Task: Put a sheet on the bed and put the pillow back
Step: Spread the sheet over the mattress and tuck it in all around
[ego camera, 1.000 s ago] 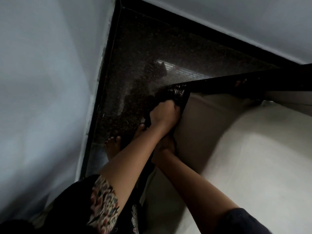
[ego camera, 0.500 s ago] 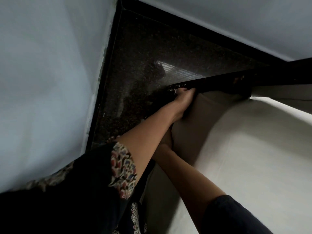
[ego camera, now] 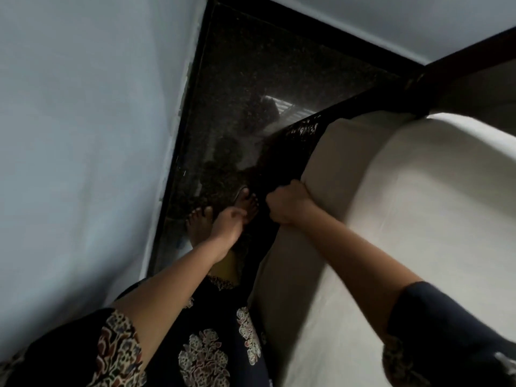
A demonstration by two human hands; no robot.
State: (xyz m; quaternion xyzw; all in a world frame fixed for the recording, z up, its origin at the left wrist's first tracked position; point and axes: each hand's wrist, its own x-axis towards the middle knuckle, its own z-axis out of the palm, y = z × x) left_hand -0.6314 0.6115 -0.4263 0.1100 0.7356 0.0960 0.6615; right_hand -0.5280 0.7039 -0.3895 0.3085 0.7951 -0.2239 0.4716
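The cream sheet is on the bed and lies fairly smooth over the top at the right of the frame. It rounds over the edge and hangs down the side at centre. The step in hand looks like tucking or tightening this side, so the spreading seems mostly done. The corner at upper right looks covered, though blur hides how neatly. No pillow is in view, so that part is probably yet to do.

The right hand is a closed fist clamped on the sheet's edge at the side of the bed, centre frame. The left hand is apart from it, lower left, with fingers curled. I cannot tell whether it holds anything.

The sheet looks like matte, soft woven cotton with few creases. A dark speckled cloth with a faint sheen runs beside it down the bed's side. The floor is glossy dark speckled stone that mirrors a window.
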